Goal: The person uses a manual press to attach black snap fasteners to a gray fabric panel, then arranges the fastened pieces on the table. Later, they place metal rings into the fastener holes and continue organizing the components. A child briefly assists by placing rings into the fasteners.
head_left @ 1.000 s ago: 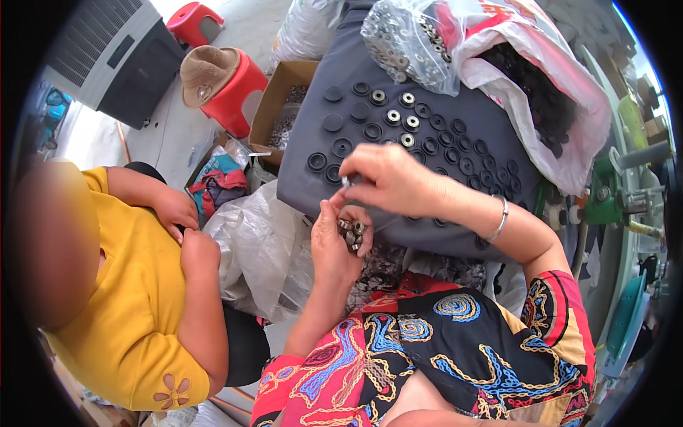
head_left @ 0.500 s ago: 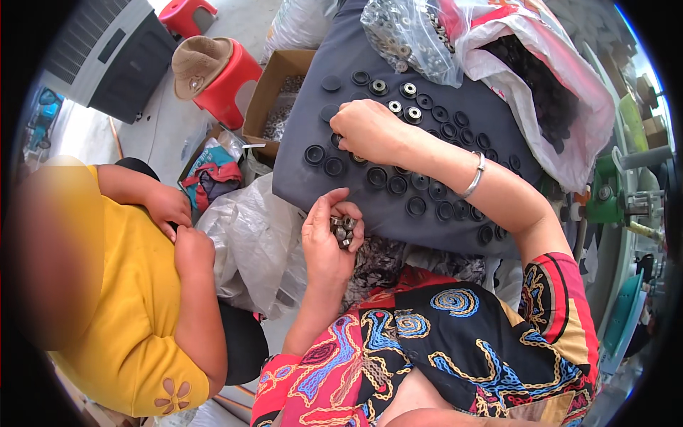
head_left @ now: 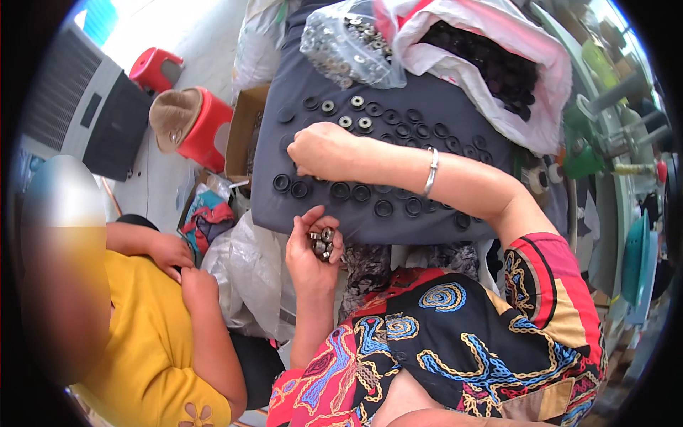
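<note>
My left hand [head_left: 307, 260] is cupped palm up just off the table's near edge, with several small shiny metal bearings [head_left: 323, 243] in its curled fingers. Above the left part of the table, my right hand [head_left: 329, 151] is closed with its knuckles up, and what its fingers pinch is hidden beneath it. Black round grooved wheels [head_left: 341, 191] lie in loose rows around and under the right hand and forearm. A few wheels beyond the hand carry a metal bearing [head_left: 357, 102] in the centre.
A clear bag of metal bearings [head_left: 345, 46] and a white sack [head_left: 548, 107] of black wheels rest on the grey-covered table [head_left: 274, 203]. To the left sit a person in yellow [head_left: 153, 313], a cardboard box [head_left: 245, 128] and a red stool [head_left: 206, 135] with a hat. Green machinery [head_left: 583, 146] stands at right.
The view has shifted, so the table and sack appear farther left. My right hand stays over the same part of the wheels, and the left still cups the bearings.
</note>
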Motion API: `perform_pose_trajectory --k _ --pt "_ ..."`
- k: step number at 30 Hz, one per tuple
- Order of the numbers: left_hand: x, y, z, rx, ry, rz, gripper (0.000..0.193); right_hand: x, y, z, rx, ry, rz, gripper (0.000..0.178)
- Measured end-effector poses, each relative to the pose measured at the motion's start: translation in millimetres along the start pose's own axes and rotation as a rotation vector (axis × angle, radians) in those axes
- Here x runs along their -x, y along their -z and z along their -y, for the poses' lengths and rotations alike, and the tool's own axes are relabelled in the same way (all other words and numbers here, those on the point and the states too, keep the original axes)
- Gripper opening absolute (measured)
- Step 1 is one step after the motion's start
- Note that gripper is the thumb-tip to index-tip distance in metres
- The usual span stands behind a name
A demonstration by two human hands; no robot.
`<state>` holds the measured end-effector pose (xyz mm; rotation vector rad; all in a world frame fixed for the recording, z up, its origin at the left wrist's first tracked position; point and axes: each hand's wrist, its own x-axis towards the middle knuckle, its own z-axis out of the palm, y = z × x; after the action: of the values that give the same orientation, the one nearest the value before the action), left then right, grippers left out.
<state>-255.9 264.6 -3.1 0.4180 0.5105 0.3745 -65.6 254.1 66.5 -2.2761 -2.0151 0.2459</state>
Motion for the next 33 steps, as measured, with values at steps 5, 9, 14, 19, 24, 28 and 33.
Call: perform_pose_trajectory --k 5,9,14,19,24,28,33 --pt "2 -6 5 -0.005 0.02 -0.1 0.04 70 -4 43 -0.121 0.155 -0.159 0.019" --pt "-2 -14 22 -0.108 0.051 -0.087 0.037 117 -39 49 -0.214 0.225 -0.335 0.021" --pt "0 -23 41 -0.197 0.047 -0.039 0.032 136 -36 48 -0.238 0.06 -0.191 0.024" --pt "-3 -27 47 -0.247 0.059 0.02 0.031 144 -34 45 -0.184 0.021 -0.208 0.024" --pt "-2 -35 57 -0.28 0.068 -0.021 0.03 152 -19 49 -0.168 -0.072 -0.012 0.031" --pt "-3 -31 54 -0.227 0.095 0.041 0.028 155 -6 49 -0.156 -0.025 -0.01 0.03" --pt "-4 -34 46 -0.184 0.119 -0.029 0.029 145 -18 22 -0.228 -0.052 -0.199 0.022"
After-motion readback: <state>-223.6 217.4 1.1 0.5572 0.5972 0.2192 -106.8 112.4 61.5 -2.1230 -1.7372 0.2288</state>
